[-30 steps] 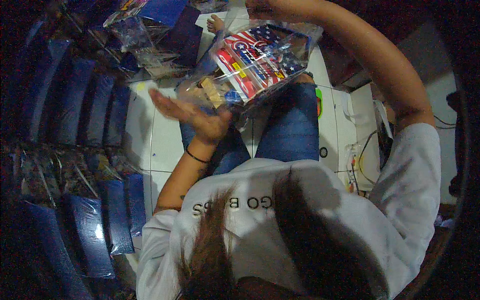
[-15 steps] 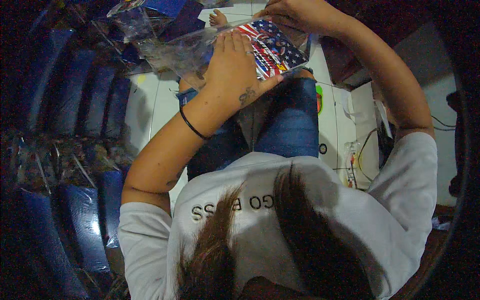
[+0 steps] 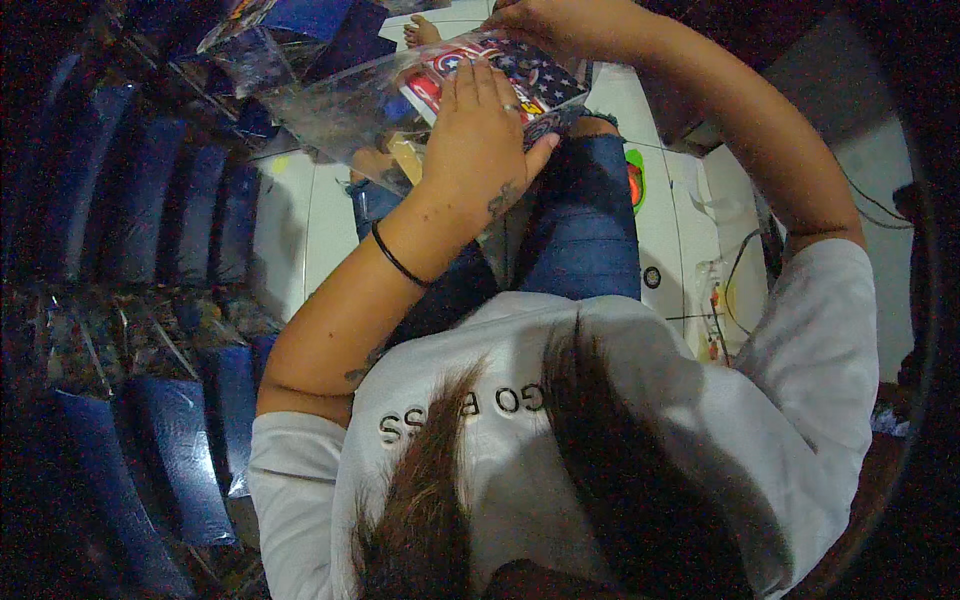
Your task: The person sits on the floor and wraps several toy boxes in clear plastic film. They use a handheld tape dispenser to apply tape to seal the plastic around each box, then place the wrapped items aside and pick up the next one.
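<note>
Across my lap and knees lies a clear plastic bag [image 3: 335, 110] with a colourful printed pack [image 3: 548, 82] in its right part, red and white with dark blue and white stars. My left hand [image 3: 482, 130] rests flat on the pack, fingers straight and thumb out to the side; it covers much of the print. At the far edge of the bag, my right hand [image 3: 565, 28] has its fingers curled together, pinching the plastic near the pack's far corner. The top of the picture cuts off part of that hand.
Rows of blue packages in clear wrap [image 3: 165, 440] fill the left side. More blue packs [image 3: 330, 30] sit at the far left, beyond the bag. On the tiled floor at right are a green and orange object [image 3: 635, 180], a small black round piece [image 3: 652, 277] and cables [image 3: 735, 275].
The bag and pack have shifted slightly left and tilted. My left hand has slid a little right over the print, baring its left part. My right hand has moved left along the far edge.
</note>
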The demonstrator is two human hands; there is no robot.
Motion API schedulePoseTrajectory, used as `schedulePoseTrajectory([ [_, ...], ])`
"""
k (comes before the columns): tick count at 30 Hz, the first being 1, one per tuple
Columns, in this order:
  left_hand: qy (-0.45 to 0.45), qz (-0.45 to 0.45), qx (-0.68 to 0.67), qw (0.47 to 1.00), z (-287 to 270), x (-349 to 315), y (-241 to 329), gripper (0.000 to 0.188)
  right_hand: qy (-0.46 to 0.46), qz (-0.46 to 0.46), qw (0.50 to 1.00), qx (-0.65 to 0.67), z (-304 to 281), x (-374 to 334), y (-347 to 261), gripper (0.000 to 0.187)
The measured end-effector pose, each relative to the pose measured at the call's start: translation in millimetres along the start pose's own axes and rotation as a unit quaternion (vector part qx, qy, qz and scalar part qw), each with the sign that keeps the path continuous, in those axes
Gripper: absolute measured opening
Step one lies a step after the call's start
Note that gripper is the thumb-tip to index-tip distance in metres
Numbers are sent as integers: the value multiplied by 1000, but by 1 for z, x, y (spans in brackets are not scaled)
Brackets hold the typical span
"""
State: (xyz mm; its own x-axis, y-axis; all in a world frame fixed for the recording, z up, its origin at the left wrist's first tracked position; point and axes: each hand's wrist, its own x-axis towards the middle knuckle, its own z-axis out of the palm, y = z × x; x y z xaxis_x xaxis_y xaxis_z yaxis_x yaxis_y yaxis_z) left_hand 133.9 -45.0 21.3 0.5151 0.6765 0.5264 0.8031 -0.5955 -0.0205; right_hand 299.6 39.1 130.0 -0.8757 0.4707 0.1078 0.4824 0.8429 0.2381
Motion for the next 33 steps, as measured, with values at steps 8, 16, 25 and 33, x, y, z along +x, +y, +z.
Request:
schedulePoseTrajectory([
  [8, 38, 11, 2, 999, 14, 13, -15, 79, -40, 19, 997, -67, 27, -22, -12, 33],
  [16, -196, -48, -111, 973, -68, 23, 23, 66, -33, 36, 994, -97, 41, -46, -42, 49],
  [25, -56, 64, 64, 994, -15, 10, 0, 56, 181, 107, 975, -75, 83, -93, -33, 42],
  [33, 40, 107, -53, 992, -14, -4, 4, 30, -30, 810, 524, 263, 376, -313, -68, 87],
])
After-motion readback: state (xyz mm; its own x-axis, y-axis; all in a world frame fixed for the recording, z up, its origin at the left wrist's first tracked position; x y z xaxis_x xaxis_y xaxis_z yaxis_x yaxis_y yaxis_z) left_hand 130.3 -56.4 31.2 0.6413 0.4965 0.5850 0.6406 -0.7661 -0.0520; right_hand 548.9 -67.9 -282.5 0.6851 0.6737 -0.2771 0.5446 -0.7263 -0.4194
